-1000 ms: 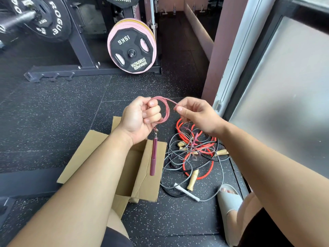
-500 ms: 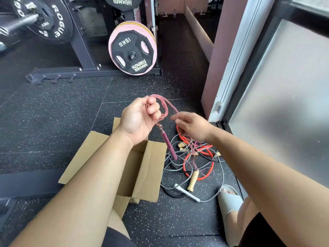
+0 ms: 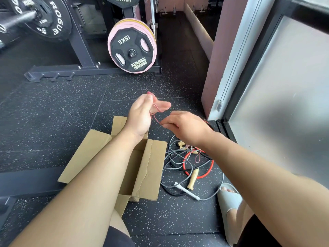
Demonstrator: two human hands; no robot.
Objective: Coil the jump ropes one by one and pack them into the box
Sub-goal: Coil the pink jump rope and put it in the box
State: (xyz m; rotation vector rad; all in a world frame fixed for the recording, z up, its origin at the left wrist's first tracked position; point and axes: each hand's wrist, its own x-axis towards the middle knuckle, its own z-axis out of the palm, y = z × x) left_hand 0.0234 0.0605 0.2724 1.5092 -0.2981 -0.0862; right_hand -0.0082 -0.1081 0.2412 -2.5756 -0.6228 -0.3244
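While you wind the pink jump rope (image 3: 155, 111), most of the job is ahead of you, judging by how things lie. Your left hand (image 3: 142, 116) stands near the centre of view with its fingers spread flat and loops of the pink cord draped round them; your right hand (image 3: 185, 125), at about 4 o'clock from it and close by, pinches the cord's running length between thumb and fingertips. The two hands are apart, joined only by that short strand. I cannot tell where this rope's handles are.

At 5 o'clock from your hands, the pile of ropes (image 3: 190, 163) lies tangled on the rubber floor (image 3: 53, 122): grey, black and red cords with wooden and white handles, none coiled.

Directly below your left wrist, at 6 o'clock, the cardboard box (image 3: 151, 168) sits with its flaps open. Your left forearm covers much of its inside; the part that shows holds no rope.
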